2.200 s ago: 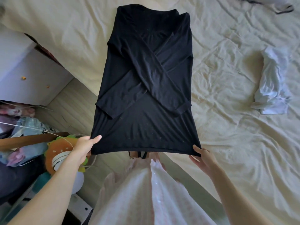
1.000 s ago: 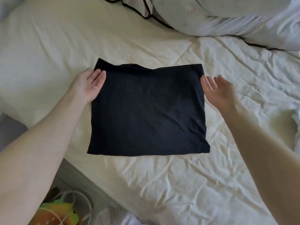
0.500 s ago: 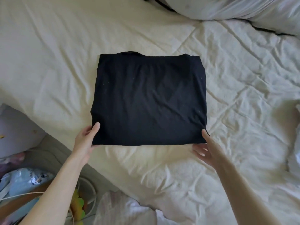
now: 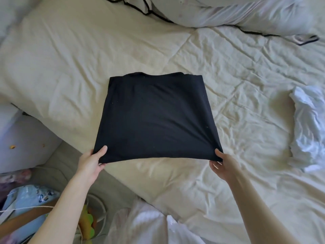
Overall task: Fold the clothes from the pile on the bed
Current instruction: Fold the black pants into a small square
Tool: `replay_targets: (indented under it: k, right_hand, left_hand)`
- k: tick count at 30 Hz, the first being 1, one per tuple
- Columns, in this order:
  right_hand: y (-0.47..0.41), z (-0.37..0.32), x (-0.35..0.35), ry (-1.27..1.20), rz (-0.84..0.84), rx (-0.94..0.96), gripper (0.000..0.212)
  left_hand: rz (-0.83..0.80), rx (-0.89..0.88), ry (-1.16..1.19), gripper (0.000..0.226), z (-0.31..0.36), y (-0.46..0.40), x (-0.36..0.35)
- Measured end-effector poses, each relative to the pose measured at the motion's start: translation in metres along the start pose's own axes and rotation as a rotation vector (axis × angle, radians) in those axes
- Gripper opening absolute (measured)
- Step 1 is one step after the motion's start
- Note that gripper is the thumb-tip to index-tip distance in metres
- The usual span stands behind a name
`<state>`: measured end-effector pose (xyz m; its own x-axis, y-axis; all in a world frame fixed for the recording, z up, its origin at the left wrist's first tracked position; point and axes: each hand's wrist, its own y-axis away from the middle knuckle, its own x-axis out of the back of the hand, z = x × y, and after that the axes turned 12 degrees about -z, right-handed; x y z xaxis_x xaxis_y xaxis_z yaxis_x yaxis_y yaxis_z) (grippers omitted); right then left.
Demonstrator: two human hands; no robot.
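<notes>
At the near edge of the bed (image 4: 228, 199) our left hand (image 4: 91, 160) and right hand (image 4: 224, 163) each pinch a near corner of the one black shirt (image 4: 154, 117); we should lift both evenly. One white garment (image 4: 309, 131) waits right.
</notes>
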<state>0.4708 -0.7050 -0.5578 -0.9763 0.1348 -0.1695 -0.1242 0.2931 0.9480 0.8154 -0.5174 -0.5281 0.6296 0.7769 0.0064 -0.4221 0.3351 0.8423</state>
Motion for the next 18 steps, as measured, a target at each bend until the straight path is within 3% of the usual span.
replay_targets:
  k: [11, 15, 18]
  right_hand:
    - [0.049, 0.073, 0.106, 0.075, 0.087, -0.023, 0.012]
    - [0.057, 0.081, 0.093, 0.446, 0.259, 0.206, 0.036]
    - [0.067, 0.086, 0.077, 0.682, 0.186, 0.366, 0.034]
  left_hand:
    - [0.096, 0.076, 0.021, 0.031, -0.122, 0.091, 0.010]
    - [0.175, 0.029, 0.000, 0.036, -0.125, 0.107, -0.010]
    - [0.226, -0.130, -0.225, 0.026, -0.111, 0.117, -0.041]
